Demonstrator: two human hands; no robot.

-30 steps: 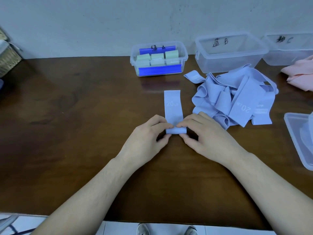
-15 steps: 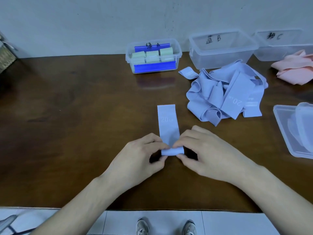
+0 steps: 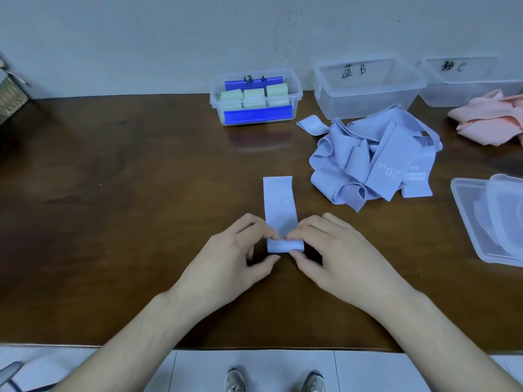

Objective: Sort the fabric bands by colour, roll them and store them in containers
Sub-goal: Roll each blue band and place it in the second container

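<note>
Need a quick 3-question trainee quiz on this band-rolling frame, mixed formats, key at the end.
1. True or false: the clear container marked B already holds rolled bands.
2. Multiple choice: what are the left hand and right hand pinching?
A. a pink band
B. the rolled near end of the blue band marked 20 LB
C. a container lid
3. Fill in: the rolled bands in the container with blue clips are pale ____.

Key: 1 false; 2 B; 3 green.
</note>
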